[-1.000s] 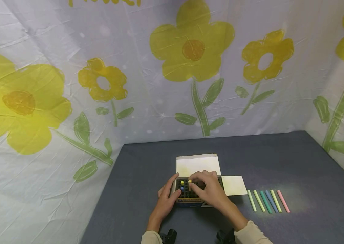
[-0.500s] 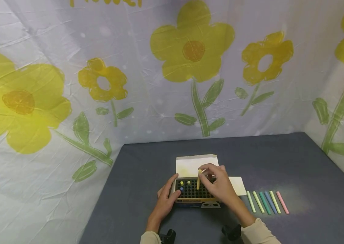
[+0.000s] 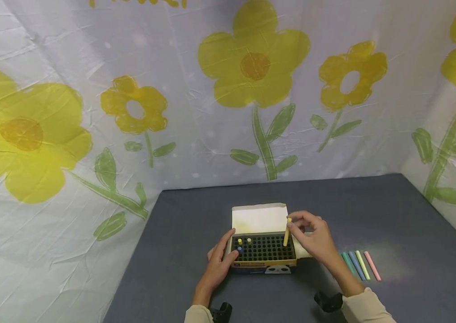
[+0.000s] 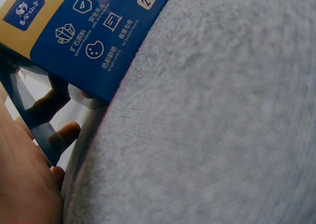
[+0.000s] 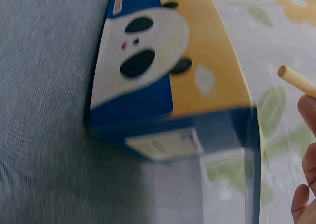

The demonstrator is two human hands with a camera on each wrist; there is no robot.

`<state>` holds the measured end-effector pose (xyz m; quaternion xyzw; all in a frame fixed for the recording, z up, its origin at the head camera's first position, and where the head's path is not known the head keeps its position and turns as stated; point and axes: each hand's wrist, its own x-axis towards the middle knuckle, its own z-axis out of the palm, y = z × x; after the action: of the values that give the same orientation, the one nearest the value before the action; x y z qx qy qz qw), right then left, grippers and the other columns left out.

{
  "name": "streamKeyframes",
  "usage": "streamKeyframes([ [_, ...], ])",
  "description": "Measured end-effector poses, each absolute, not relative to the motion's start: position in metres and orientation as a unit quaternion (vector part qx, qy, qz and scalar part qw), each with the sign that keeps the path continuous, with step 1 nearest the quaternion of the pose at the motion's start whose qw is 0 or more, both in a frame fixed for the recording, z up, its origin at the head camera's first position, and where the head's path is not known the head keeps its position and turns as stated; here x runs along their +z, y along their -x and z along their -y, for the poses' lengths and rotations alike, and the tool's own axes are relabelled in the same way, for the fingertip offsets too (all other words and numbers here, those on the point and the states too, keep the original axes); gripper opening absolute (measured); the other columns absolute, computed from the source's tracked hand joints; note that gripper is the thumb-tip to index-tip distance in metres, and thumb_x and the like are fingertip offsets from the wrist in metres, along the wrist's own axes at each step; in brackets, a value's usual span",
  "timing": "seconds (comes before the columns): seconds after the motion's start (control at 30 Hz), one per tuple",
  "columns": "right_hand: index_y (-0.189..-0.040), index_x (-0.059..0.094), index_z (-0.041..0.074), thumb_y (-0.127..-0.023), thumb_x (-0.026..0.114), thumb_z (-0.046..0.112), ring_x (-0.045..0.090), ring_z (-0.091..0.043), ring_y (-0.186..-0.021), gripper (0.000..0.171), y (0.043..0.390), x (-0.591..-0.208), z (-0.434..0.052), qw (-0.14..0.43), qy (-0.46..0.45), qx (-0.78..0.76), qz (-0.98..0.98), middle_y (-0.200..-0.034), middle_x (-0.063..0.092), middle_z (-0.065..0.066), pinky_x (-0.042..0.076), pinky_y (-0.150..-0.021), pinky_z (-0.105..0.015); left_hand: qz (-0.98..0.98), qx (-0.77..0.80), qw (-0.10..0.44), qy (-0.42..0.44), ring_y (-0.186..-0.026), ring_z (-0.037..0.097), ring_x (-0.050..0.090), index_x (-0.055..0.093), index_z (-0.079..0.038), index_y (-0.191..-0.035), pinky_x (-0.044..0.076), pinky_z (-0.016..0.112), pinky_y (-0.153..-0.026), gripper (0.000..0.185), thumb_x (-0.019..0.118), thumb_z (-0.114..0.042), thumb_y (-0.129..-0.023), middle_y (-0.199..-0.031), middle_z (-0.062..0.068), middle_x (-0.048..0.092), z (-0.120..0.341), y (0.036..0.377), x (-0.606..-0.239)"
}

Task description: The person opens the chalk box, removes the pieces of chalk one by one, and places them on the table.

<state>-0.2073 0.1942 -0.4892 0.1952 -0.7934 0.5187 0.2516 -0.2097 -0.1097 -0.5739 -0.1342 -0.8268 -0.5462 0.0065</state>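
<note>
Both hands work at the chalk box (image 3: 263,251) in the middle of the grey worktop (image 3: 393,211): the left hand (image 3: 221,258) rests against the box's left end with thumb and fingers lightly curled around its corner, while the right hand (image 3: 313,237) pinches a yellow chalk stick (image 3: 287,232) near its top. That stick stands almost upright over the right edge of the box's black holed tray (image 3: 268,248). Green, blue, pale yellow-green and pink chalk sticks (image 3: 360,264) lie side by side on the worktop to the right, well apart from the box.
</note>
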Motion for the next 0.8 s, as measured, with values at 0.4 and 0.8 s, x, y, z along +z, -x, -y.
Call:
streamKeyframes([
  [0.4, -0.112, 0.072, 0.008, -0.093, 0.069, -0.003, 0.059, -0.008, -0.072, 0.022, 0.198, -0.493, -0.242, 0.234, -0.165, 0.532, 0.797, -0.077, 0.074, -0.006, 0.044, -0.069, -0.021, 0.831, -0.541, 0.008, 0.131, -0.151, 0.044, 0.013, 0.041, -0.041, -0.154, 0.021, 0.076, -0.108, 0.055, 0.059, -0.032, -0.102, -0.163, 0.002, 0.038, 0.11, 0.211, -0.573],
  [0.8, -0.114, 0.071, 0.008, -0.097, 0.068, 0.011, 0.06, -0.008, -0.075, 0.018, 0.185, -0.505, -0.296, 0.169, -0.106, 0.47, 0.86, -0.076, 0.072, 0.0, 0.043, -0.064, -0.028, 0.836, -0.535, 0.008, 0.122, -0.151, 0.045, 0.013, 0.041, -0.043, -0.153, 0.023, 0.077, -0.108, 0.055, 0.059, -0.035, -0.102, -0.164, 0.002, 0.038, 0.11, 0.21, -0.574],
])
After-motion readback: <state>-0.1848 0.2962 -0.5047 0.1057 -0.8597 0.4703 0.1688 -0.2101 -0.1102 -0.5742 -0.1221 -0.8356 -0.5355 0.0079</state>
